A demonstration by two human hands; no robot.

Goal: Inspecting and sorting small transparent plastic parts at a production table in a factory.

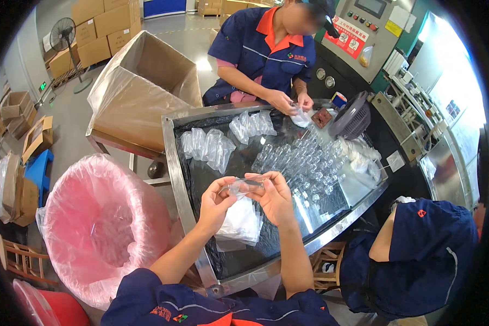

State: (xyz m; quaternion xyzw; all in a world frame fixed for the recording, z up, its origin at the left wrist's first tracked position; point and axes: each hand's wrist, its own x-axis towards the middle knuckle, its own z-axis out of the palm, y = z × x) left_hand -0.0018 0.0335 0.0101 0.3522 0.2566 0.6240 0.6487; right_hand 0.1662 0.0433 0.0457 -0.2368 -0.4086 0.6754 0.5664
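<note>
Above the near part of the table, my left hand (216, 205) and my right hand (275, 200) hold a clear plastic bottle (243, 188) between them, one at each end. The fingers of both are curled and closed on it. Its exact shape is hard to make out through the glare. Under my hands lies a stack of thin white plastic bags (240, 224). To the right, several clear plastic bottles (304, 163) lie crowded on the dark tabletop. Further left sit two groups of bagged clear pieces (207, 149).
A metal-rimmed table (175, 179) stands before me. Across it a co-worker (266, 60) handles a clear bag. At left are a pink-lined bin (54, 228) and a large lined carton (122, 117). A small fan (352, 117) stands far right; another person (418, 255) is at near right.
</note>
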